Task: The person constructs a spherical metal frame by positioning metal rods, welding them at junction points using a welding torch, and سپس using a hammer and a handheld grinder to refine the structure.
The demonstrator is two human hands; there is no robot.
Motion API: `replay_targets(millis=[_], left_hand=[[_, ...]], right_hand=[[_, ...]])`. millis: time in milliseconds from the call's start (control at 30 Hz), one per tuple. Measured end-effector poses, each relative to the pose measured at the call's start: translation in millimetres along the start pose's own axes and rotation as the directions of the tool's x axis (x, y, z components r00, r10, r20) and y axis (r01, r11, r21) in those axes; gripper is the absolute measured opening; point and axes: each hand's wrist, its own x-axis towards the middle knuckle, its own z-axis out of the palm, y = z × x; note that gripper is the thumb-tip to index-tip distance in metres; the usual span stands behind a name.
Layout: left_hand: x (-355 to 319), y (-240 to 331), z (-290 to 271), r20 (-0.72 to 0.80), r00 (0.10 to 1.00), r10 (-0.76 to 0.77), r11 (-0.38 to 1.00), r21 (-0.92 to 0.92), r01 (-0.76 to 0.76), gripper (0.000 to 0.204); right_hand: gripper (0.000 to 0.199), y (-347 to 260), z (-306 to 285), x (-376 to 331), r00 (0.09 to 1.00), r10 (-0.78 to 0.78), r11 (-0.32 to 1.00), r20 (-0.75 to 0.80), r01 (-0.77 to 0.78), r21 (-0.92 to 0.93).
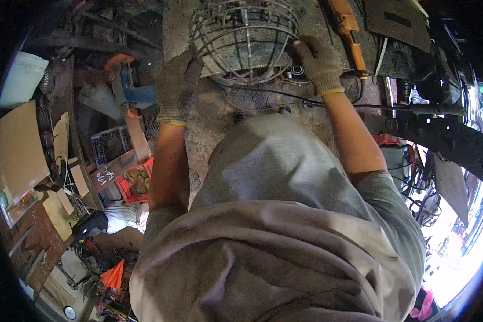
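Observation:
A round, bowl-shaped metal wire cage (247, 33) lies at the far edge of the view on a worn work surface (177, 21). My left hand (178, 86), in a grey-brown knit glove, is closed at the cage's left rim. At its right rim my right hand (321, 61), gloved alike with a yellow cuff edge, pinches the wire between thumb and fingers. Both forearms reach forward from my body. Right of the cage lies an orange corded power tool (355, 53); its exact kind is unclear.
A dark cable (284, 95) runs across in front of the cage. On the left are a blue clamp-like metal piece (137, 95), a red plastic basket (129, 185) holding small parts, and cardboard (21, 145). A dark flat plate (397, 21) lies at the far right.

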Motion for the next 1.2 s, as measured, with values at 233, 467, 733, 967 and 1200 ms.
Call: replay_targets(millis=[233,467,733,967,1200], left_hand=[[14.7,-31.5,-16.4,0.289,0.954,0.083,0.991,-0.124,-0.048,0.037],[16.4,-66.4,-29.9,0.228,0.871,0.435,0.887,-0.271,-0.373,0.044],[14.0,-46.6,-11.1,0.305,0.935,0.182,0.979,-0.142,-0.145,0.033],[9.6,-21.1,-4.2,0.128,0.989,0.074,0.977,-0.207,-0.047,0.026],[-0.8,-44.2,3.7,0.048,0.976,0.210,0.976,-0.060,-0.207,0.032]], right_hand=[[0.043,-0.6,-2.1,0.6,0.999,-0.042,0.997,-0.032,0.040,-0.065],[0.042,-8.6,-6.8,2.3,0.999,-0.028,0.993,0.040,0.033,-0.113],[0.036,-4.7,-27.1,1.1,0.989,-0.045,0.997,0.139,0.036,0.070],[0.046,50.8,-57.6,7.2,0.923,0.146,0.458,0.355,-0.381,0.803],[0.037,19.4,-46.1,-3.7,0.951,-0.185,0.982,0.246,0.189,0.009]])
